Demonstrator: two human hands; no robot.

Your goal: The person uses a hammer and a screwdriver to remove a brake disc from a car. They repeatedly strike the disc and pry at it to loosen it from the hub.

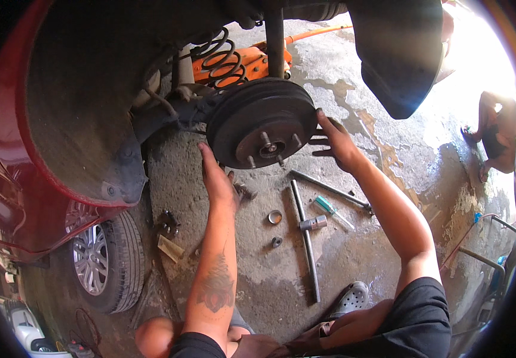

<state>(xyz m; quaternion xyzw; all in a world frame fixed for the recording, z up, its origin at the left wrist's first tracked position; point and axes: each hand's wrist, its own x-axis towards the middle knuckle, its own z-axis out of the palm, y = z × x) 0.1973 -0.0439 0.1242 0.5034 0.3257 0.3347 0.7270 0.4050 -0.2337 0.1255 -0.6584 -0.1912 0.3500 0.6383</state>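
A dark, round brake drum point(264, 122) with several wheel studs on its face sits on the hub under the raised red car. My left hand point(218, 182) is by its lower left edge, fingers apart, with a narrow gap to the rim. On the opposite side my right hand point(336, 142) has its fingers spread, one fingertip at the drum's right edge. Neither hand is wrapped round anything. Below on the concrete lie a sliding T-bar point(303, 238) with a socket point(313, 223), a teal-handled screwdriver point(324, 204), a long metal bar point(327, 188), a round cap point(275, 217) and a nut point(277, 242).
An orange floor jack point(252, 62) and a coil spring point(222, 59) are behind the drum. The red car body point(7, 173) borders the left, with a wheel point(112, 262) below it. Small parts point(169, 222) lie left of my forearm. Another person point(499, 134) is at the far right.
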